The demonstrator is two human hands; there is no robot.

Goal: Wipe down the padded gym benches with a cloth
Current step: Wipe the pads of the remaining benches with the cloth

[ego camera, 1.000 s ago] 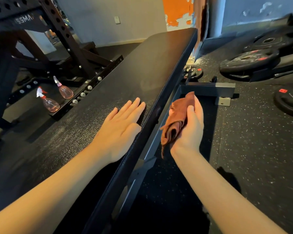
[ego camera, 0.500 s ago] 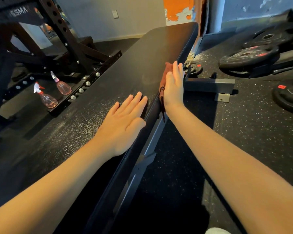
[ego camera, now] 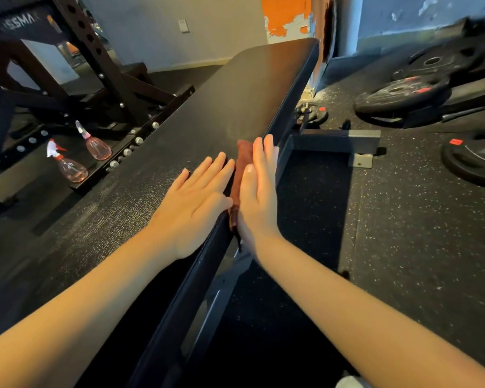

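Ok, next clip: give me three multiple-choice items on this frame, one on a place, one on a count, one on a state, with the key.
1. Where is the cloth?
A. pressed by the right hand against the side edge of the bench
B. lying loose on the bench top
C. out of view

2. How many spray bottles stand left of the bench?
A. one
B. two
C. four

3. How is the left hand?
A. gripping a bottle
B. fisted in the air
C. flat on the bench top, fingers straight

Key: 1 A, red-brown cloth shows between the palm and the padding's edge; 2 B, two pinkish bottles stand side by side; 3 C, its palm lies down on the padding.
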